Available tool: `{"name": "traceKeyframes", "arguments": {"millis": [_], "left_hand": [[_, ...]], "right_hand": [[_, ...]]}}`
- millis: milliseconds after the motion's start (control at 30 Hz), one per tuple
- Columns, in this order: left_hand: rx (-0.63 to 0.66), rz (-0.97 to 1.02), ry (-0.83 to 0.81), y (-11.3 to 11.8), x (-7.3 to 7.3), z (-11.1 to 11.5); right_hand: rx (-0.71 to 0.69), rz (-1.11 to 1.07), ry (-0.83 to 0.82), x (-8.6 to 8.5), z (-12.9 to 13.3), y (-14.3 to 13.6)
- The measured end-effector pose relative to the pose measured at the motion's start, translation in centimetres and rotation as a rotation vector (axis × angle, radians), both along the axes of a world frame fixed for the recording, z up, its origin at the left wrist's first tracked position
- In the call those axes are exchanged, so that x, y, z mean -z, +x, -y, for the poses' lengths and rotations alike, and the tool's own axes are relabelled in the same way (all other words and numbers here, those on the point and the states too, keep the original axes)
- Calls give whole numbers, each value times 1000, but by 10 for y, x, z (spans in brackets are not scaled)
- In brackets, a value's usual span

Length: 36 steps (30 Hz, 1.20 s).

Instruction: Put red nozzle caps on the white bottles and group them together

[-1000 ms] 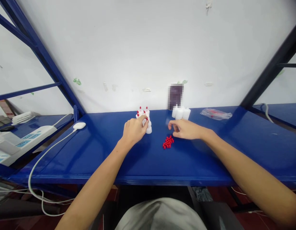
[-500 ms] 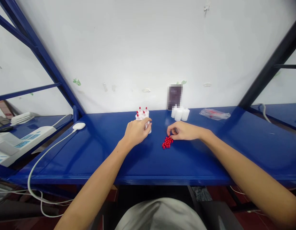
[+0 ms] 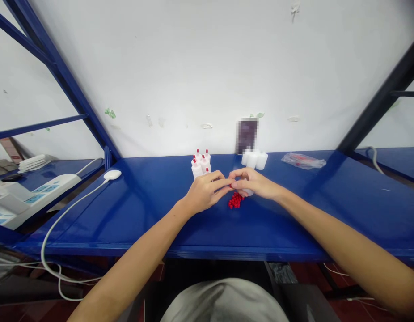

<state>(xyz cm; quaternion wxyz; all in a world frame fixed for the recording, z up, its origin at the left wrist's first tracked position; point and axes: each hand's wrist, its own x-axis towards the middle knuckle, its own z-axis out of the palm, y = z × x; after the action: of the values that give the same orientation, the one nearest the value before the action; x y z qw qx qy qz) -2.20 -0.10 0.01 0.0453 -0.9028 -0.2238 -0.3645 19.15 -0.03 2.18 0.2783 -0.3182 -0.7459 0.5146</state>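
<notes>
In front of me my two hands meet, fingertips together. My left hand (image 3: 207,192) pinches at a small red cap (image 3: 230,185), mostly hidden by the fingers. My right hand (image 3: 255,182) is curled around a white squeeze bottle (image 3: 249,192), whose lower part shows beneath the palm. Just below the fingers lies a pile of red caps (image 3: 235,201) on the blue table. Left of and behind my left hand stands a group of white bottles with red-capped tips (image 3: 200,165), partly covered by that hand.
Several white bottles without red caps (image 3: 255,158) stand at the back, before a dark pixelated panel (image 3: 247,134) against the wall. A clear plastic bag (image 3: 303,161) with something red lies to their right. A white charger with cable (image 3: 112,175) and a power strip (image 3: 42,197) are at left.
My left hand has left the capped bottles and moved right to meet my right hand. The right hand has lifted slightly from the cap pile, and the bottle in it shows more.
</notes>
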Motion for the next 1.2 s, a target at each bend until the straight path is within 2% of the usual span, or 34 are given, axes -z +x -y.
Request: {"name": "traceKeyframes", "arguments": {"millis": [100, 233, 333, 467, 667, 833, 1000, 1200], "left_hand": [[-38, 22, -31, 1, 2, -1], [-57, -75, -70, 4, 3, 0], [-66, -148, -82, 6, 2, 1], [-64, -158, -75, 6, 0, 3], [-95, -177, -76, 6, 3, 3], [-101, -110, -78, 7, 5, 4], [-42, -51, -195, 9, 5, 7], [-8, 97, -342, 10, 6, 10]], "right_hand": [[75, 10, 139, 0, 6, -5], [105, 236, 480, -1, 17, -14], [135, 372, 600, -1, 21, -19], [138, 414, 651, 1, 21, -21], [94, 338, 668, 4, 21, -22], [134, 221, 696, 3, 23, -23], [156, 154, 693, 2, 25, -24], [208, 109, 719, 9, 19, -21]]}}
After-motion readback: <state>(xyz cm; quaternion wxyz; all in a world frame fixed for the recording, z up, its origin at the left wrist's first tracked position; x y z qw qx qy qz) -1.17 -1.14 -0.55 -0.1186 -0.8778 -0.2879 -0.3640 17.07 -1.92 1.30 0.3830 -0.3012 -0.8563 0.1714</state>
